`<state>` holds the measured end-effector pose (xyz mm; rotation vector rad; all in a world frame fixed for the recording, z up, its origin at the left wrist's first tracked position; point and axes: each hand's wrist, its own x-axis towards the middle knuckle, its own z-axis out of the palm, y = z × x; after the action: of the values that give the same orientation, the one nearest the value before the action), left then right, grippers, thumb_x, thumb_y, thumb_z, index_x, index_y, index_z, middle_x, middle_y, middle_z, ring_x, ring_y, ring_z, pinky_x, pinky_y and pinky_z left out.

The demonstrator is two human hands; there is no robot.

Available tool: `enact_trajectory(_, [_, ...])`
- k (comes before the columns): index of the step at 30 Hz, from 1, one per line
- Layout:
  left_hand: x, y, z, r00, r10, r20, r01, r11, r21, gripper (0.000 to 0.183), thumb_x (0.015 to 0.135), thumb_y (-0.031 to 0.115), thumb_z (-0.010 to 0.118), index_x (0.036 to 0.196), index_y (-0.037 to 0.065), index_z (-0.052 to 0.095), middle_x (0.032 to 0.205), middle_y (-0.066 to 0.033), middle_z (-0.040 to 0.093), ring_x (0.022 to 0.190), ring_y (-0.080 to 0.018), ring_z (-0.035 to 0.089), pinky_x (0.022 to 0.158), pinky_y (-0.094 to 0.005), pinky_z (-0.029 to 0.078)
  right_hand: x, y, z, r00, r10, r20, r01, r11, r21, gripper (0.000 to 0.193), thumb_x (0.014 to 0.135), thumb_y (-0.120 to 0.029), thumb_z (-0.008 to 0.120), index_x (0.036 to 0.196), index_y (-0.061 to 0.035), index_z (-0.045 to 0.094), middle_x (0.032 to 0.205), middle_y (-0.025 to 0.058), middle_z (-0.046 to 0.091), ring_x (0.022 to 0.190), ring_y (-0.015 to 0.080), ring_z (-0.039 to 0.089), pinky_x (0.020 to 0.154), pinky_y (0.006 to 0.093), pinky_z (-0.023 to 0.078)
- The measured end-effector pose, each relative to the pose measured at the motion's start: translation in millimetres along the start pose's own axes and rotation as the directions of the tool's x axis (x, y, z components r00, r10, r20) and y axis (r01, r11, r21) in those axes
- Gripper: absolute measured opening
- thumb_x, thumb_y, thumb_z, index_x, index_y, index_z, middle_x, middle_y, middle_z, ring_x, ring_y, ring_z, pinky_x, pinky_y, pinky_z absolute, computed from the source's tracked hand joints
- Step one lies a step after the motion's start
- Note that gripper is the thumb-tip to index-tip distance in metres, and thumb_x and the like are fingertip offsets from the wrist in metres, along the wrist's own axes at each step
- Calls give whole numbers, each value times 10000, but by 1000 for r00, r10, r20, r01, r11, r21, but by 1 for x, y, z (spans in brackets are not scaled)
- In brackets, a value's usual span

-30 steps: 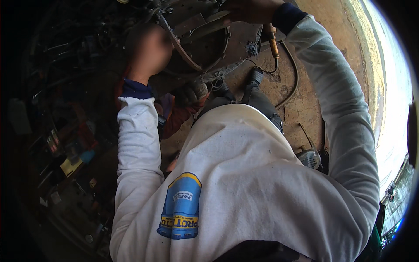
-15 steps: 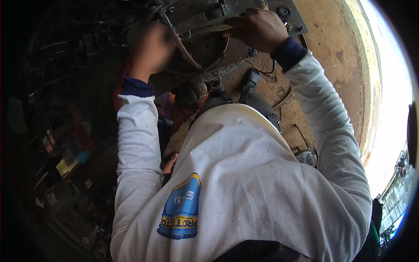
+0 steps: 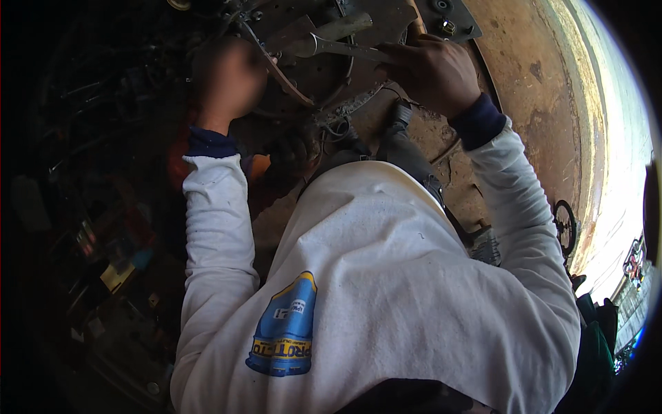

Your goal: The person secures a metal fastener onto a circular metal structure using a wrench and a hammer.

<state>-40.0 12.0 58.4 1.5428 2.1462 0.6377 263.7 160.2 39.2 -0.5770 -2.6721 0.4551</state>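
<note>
My right hand [image 3: 436, 74] is closed around the handle of a metal wrench [image 3: 352, 50]. The wrench's forked head points left, near a curved metal strip [image 3: 279, 72] on a dark metal assembly [image 3: 386, 27]. My left hand [image 3: 231, 81] is raised at the left side of that strip. Its fingers are blurred, so what they hold, if anything, is hidden. A pale, cylindrical piece [image 3: 347, 26] lies on the assembly just beyond the wrench.
Below the assembly, another person's dark-gloved hand [image 3: 293, 148] and orange sleeve [image 3: 258, 165] show beside my left forearm. My shoe [image 3: 400, 114] is on the brown floor [image 3: 531, 103]. Dark clutter fills the left side. A bicycle wheel [image 3: 565, 228] stands at the right.
My right hand has moved right and slightly down with the wrench, uncovering more of its head. My left hand has barely shifted. The gloved hand has moved slightly left into shadow.
</note>
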Motion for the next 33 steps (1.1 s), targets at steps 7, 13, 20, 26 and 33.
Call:
enact_trajectory(7, [-1, -10, 4, 998, 44, -47, -46, 998, -53, 298, 860, 248, 771, 1085, 64, 706, 976, -155, 732, 887, -335, 704, 771, -384, 532, 74, 32, -13, 944, -287, 165, 307, 946, -108, 217, 837, -368, 702, 966, -201, 756, 801, 79, 701, 805, 306, 665, 716, 443, 521])
enact_trajectory(13, [-2, 4, -2, 1000, 2, -12, -2, 1000, 25, 288, 878, 160, 763, 1119, 17, 695, 1024, -113, 743, 923, -191, 686, 843, -327, 516, 106, 44, -15, 894, -382, 234, 417, 900, -124, 222, 822, -365, 714, 977, -212, 757, 799, 85, 695, 796, 308, 660, 711, 439, 512])
enact_trajectory(20, [-1, -2, 1, 1000, 11, -23, -12, 1000, -27, 304, 877, 173, 764, 1128, 20, 688, 1028, -123, 739, 933, -207, 691, 844, -340, 519, 140, 62, 13, 841, -525, 131, 540, 833, -124, 277, 833, -411, 714, 1036, -229, 761, 819, 65, 699, 804, 298, 662, 745, 466, 509])
enact_trajectory(26, [0, 3, -1, 999, 11, -30, -9, 997, 70, 334, 867, 163, 760, 1164, 37, 673, 1052, -157, 731, 966, -288, 701, 849, -356, 519, 112, 56, 26, 923, -374, 95, 377, 926, -24, 286, 882, -423, 693, 1090, -236, 758, 858, 48, 726, 809, 276, 692, 711, 417, 542])
enact_trajectory(33, [-3, 1, -5, 999, 47, 4, -47, 998, 46, 336, 874, 172, 751, 1171, 40, 666, 1075, -170, 724, 994, -303, 698, 857, -358, 518, -22, -87, 45, 943, 329, 45, -332, 931, 151, 324, 916, -338, 671, 1206, -197, 704, 811, 93, 669, 712, 296, 680, 611, 415, 545])
